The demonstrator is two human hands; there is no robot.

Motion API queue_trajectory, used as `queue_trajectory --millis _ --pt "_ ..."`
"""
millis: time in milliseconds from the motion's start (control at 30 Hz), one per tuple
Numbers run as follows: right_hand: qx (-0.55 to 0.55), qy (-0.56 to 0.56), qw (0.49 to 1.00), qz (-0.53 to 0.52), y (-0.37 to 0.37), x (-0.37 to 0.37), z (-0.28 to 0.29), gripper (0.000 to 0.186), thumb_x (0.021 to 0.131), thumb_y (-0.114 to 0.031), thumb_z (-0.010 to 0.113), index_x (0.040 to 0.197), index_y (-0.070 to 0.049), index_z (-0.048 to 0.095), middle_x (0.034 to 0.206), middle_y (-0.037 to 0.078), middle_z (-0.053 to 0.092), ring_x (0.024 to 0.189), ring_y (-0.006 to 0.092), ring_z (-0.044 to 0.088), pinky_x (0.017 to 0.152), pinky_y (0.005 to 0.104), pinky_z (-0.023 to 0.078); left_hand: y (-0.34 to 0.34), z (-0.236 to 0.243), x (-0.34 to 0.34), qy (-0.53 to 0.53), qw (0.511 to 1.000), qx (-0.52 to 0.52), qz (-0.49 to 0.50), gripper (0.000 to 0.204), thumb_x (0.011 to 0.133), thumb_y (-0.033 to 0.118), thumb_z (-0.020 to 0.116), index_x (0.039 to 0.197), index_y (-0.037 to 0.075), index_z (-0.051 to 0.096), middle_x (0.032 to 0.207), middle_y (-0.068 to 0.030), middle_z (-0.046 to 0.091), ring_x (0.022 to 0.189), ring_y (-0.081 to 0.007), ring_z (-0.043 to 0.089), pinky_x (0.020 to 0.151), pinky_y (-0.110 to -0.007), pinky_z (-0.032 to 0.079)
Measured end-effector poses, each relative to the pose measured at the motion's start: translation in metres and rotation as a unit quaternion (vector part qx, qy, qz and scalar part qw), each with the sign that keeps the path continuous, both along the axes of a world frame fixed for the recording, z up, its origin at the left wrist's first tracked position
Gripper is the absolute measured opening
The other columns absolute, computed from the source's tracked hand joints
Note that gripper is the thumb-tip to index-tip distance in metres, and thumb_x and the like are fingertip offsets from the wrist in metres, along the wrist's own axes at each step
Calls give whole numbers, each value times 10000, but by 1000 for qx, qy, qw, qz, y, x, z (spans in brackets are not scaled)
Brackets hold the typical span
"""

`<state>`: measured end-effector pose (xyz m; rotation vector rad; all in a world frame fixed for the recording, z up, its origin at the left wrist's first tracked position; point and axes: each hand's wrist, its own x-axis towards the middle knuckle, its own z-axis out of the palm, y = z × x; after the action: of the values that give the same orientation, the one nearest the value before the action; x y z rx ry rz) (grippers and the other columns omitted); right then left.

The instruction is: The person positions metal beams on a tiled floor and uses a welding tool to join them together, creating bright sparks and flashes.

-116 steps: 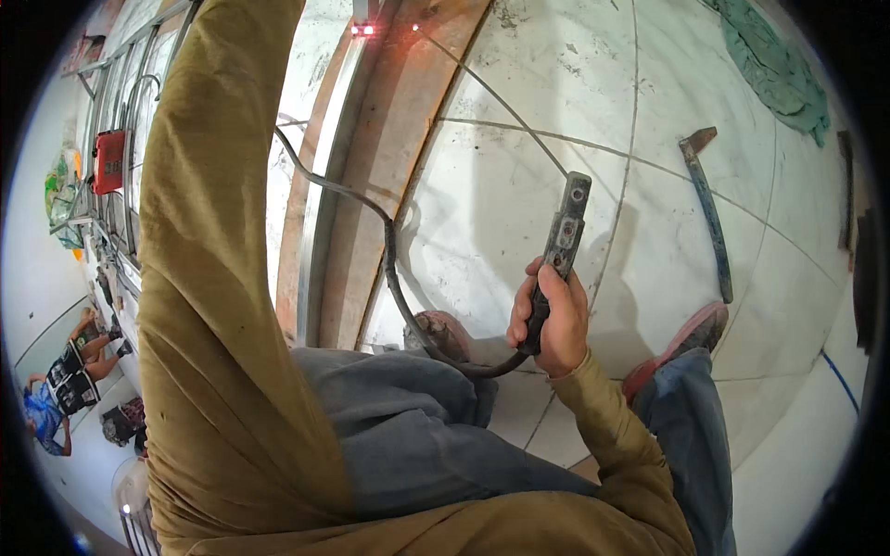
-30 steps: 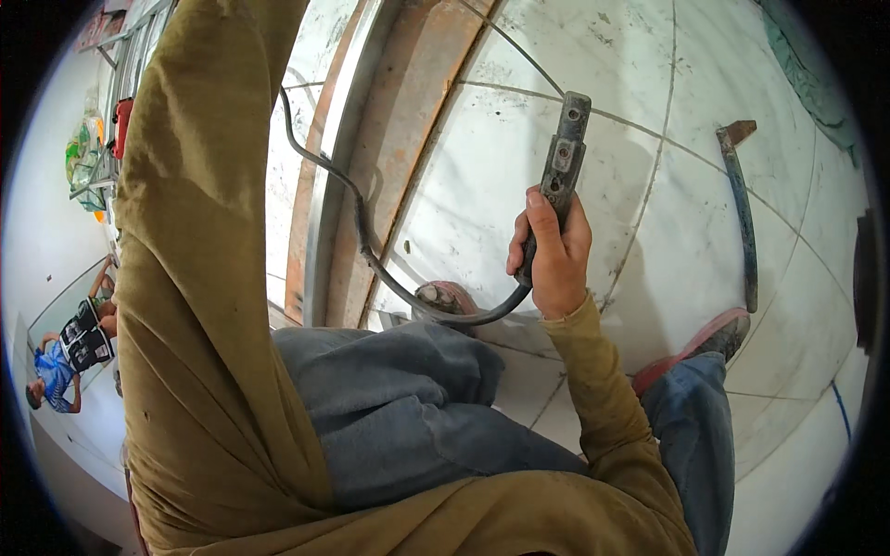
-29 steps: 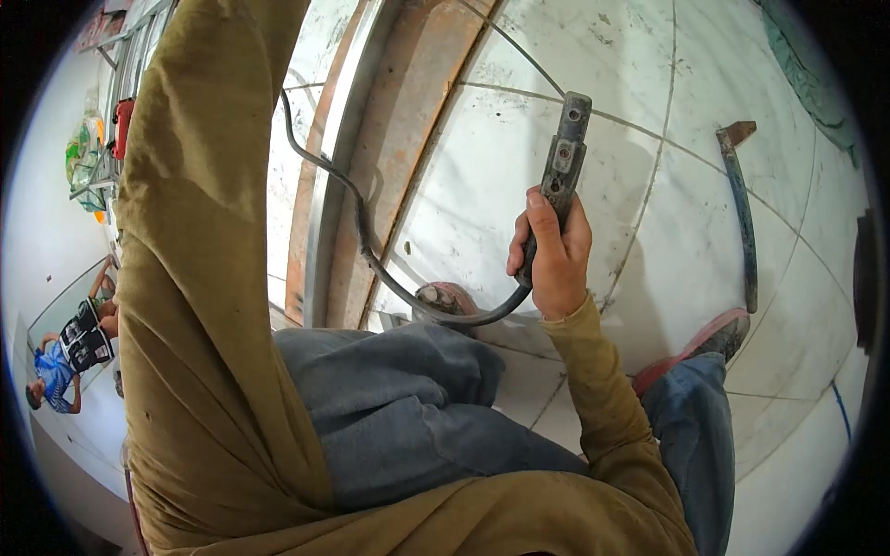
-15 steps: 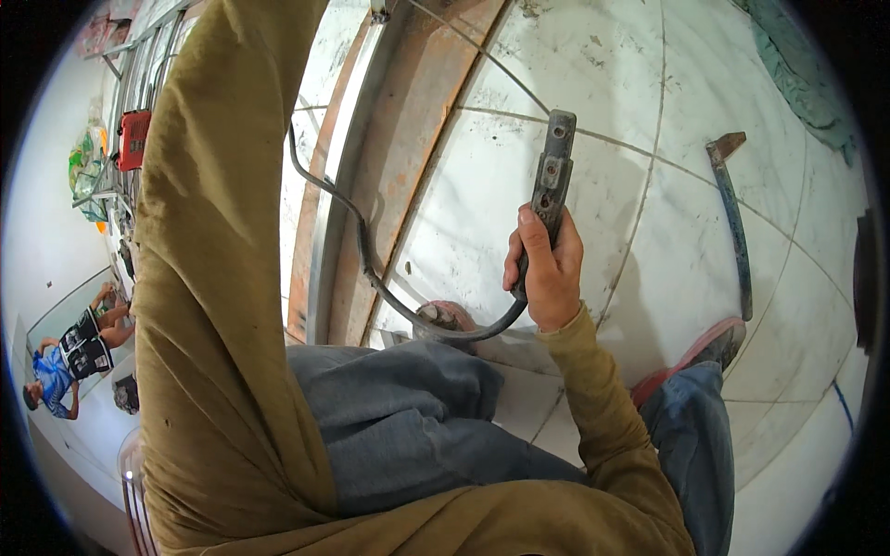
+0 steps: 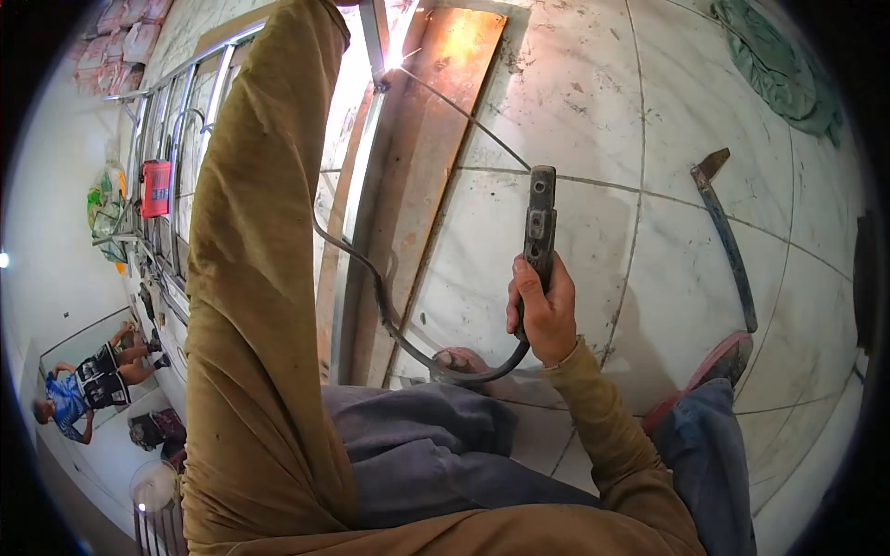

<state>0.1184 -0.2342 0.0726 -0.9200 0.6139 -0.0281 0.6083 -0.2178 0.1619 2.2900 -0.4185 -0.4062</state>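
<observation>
My right hand (image 5: pixel 547 313) is closed around a black welding electrode holder (image 5: pixel 540 218), its cable (image 5: pixel 387 320) looping off to the left. A thin welding rod (image 5: pixel 468 119) runs from the holder's far end up to the left. At its tip a bright arc (image 5: pixel 395 57) glows with sparks, where an upright metal bar (image 5: pixel 374 32) meets a long metal profile (image 5: pixel 357 208). My left arm (image 5: pixel 260 241) reaches to the top edge; its hand lies out of view.
A rusty board (image 5: pixel 436 139) lies beside the profile on the tiled floor. A hammer-like tool (image 5: pixel 728 236) rests at right, near my shoe (image 5: pixel 723 361). Green cloth (image 5: pixel 774 69) lies far right. Left are metal frames (image 5: pixel 176 139), a red case (image 5: pixel 156 188) and a seated person (image 5: pixel 88 385).
An arc now burns at the rod's tip, lighting the metal. The view has shifted, showing more of the left side. The right hand keeps its grip on the electrode holder.
</observation>
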Motion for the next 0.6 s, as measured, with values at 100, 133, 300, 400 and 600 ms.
queue_trajectory --millis 100,133,300,400,600 --pt "-8 35 999 2 2 -3 1 221 1031 -235 559 1065 -26 497 694 23 528 475 88 504 398 249 439 -1 3 0 -11 1000 8 3 155 890 148 705 983 24 718 814 -86 687 717 -220 679 604 -408 620" --pt "-14 50 999 1 3 -5 1 220 1030 -230 560 1078 -24 498 700 25 531 479 88 507 399 248 444 -2 3 -1 -13 1000 9 2 155 890 149 706 981 24 718 814 -86 687 716 -219 678 603 -407 620" --pt "-11 55 998 -7 6 -8 -4 204 1027 -224 574 1090 -44 504 663 11 515 469 85 502 402 245 453 -1 3 -3 -21 1000 13 4 157 889 154 711 975 23 719 813 -85 687 708 -213 676 595 -402 619" --pt "20 16 1000 -13 6 -6 -4 212 1027 -250 582 1042 -56 497 660 9 505 463 82 498 399 245 433 -1 3 -4 -25 1000 13 4 158 889 158 714 971 22 719 812 -85 687 703 -209 675 591 -399 619" --pt "14 19 1000 -12 5 -4 -3 222 1032 -260 574 1044 -53 496 670 13 507 461 94 495 409 255 439 -1 4 -7 -31 999 13 4 162 888 164 719 963 21 720 810 -84 686 694 -203 673 583 -394 617"
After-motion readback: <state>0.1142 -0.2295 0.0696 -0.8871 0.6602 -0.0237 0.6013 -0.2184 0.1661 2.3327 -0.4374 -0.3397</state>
